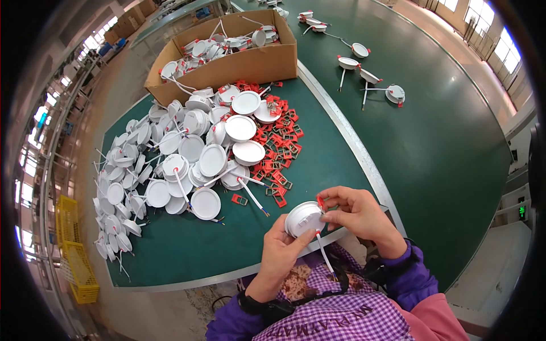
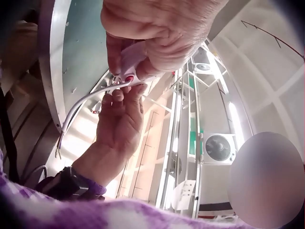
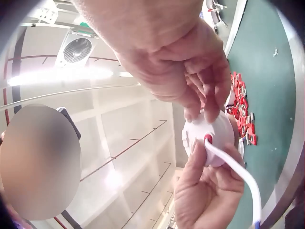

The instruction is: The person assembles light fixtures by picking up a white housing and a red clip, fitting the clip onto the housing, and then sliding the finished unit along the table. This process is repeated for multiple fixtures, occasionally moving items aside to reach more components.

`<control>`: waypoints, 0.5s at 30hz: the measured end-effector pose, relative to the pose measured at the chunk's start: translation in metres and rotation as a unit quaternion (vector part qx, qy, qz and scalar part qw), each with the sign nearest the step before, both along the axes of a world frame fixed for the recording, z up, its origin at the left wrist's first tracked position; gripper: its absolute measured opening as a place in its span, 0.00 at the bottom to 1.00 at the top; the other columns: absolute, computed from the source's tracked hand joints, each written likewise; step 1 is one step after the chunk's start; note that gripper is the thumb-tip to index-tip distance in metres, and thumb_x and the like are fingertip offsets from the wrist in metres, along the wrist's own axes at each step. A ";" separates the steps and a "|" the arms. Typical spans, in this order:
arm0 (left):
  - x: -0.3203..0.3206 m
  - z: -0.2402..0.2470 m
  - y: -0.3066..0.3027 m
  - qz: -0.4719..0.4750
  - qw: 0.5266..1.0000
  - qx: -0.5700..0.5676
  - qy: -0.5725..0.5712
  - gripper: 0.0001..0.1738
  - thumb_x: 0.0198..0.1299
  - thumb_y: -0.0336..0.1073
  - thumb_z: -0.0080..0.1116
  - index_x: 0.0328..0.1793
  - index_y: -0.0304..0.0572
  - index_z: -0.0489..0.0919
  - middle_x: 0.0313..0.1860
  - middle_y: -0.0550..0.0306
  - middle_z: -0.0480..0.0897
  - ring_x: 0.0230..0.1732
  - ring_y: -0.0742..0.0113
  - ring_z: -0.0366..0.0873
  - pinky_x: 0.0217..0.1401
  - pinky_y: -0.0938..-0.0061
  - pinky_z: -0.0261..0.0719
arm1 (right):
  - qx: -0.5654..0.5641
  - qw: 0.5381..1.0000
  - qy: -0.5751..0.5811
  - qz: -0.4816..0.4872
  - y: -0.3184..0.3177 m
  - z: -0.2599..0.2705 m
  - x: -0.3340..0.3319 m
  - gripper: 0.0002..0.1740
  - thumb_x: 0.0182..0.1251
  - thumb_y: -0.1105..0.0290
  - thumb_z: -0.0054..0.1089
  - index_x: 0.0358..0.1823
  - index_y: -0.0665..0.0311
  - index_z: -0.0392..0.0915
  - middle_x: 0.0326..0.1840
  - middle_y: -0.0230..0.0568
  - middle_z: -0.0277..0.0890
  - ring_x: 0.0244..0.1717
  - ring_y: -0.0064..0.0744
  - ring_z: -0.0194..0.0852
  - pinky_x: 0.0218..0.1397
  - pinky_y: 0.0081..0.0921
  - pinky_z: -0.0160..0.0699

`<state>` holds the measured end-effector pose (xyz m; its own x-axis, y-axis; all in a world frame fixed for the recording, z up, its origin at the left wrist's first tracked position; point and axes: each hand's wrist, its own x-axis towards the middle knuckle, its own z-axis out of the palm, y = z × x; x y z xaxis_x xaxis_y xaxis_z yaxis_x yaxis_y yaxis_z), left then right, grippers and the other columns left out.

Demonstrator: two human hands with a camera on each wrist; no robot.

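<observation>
My left hand (image 1: 277, 250) grips a round white downlight (image 1: 300, 220) by its rim, its back turned up toward me, near the table's front edge. A white cable (image 1: 325, 256) with bare coloured wire ends hangs from a red grommet on its back, also seen as the red grommet (image 3: 208, 138) in the right wrist view. At the far rim my right hand (image 1: 359, 215) pinches a small red clip (image 1: 321, 203) between thumb and fingers, against the light's edge. In the left wrist view the fingers of both hands meet at the light and partly hide it.
A large pile of white downlights (image 1: 212, 160) covers the green table's left side. Beside it lie many loose red clips (image 1: 278, 177) with metal springs. A cardboard box (image 1: 227, 61) of lights stands behind. On the adjoining green table, several lights with clips (image 1: 395, 94) form a line.
</observation>
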<state>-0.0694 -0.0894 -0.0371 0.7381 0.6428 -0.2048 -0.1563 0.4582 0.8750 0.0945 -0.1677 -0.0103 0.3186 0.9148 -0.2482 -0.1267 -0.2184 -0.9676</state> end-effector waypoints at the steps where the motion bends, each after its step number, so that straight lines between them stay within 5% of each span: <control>1: -0.002 -0.001 0.001 0.001 1.000 -0.002 0.000 0.17 0.57 0.22 0.59 0.53 0.33 0.71 0.46 0.56 0.78 0.46 0.73 0.76 0.49 0.78 0.77 | -0.002 1.000 0.000 0.001 0.001 0.000 -0.002 0.19 0.58 0.79 0.60 0.52 0.74 0.71 0.39 0.45 0.80 0.27 0.21 0.76 0.30 0.19 0.76; 7: -0.010 0.010 0.012 -0.004 1.000 0.020 0.014 0.18 0.52 0.23 0.63 0.50 0.33 0.72 0.44 0.55 0.79 0.44 0.73 0.78 0.47 0.77 0.78 | 0.014 0.993 -0.109 0.030 0.004 0.010 -0.014 0.20 0.59 0.76 0.60 0.53 0.73 0.71 0.39 0.48 0.80 0.28 0.25 0.77 0.32 0.23 0.76; 9: -0.013 0.014 0.018 -0.049 0.983 0.123 0.129 0.19 0.50 0.26 0.67 0.48 0.34 0.74 0.40 0.56 0.80 0.40 0.73 0.79 0.43 0.78 0.79 | 0.021 0.976 -0.203 0.075 0.003 0.015 -0.019 0.20 0.59 0.76 0.60 0.53 0.71 0.71 0.40 0.50 0.79 0.29 0.31 0.78 0.34 0.26 0.76; 15: -0.015 0.023 0.021 -0.095 0.960 0.205 0.163 0.21 0.46 0.29 0.71 0.47 0.35 0.76 0.39 0.57 0.81 0.38 0.74 0.79 0.39 0.80 0.77 | 0.036 0.978 -0.181 0.094 0.002 0.024 -0.026 0.17 0.60 0.75 0.58 0.51 0.71 0.71 0.40 0.49 0.77 0.31 0.34 0.79 0.35 0.27 0.76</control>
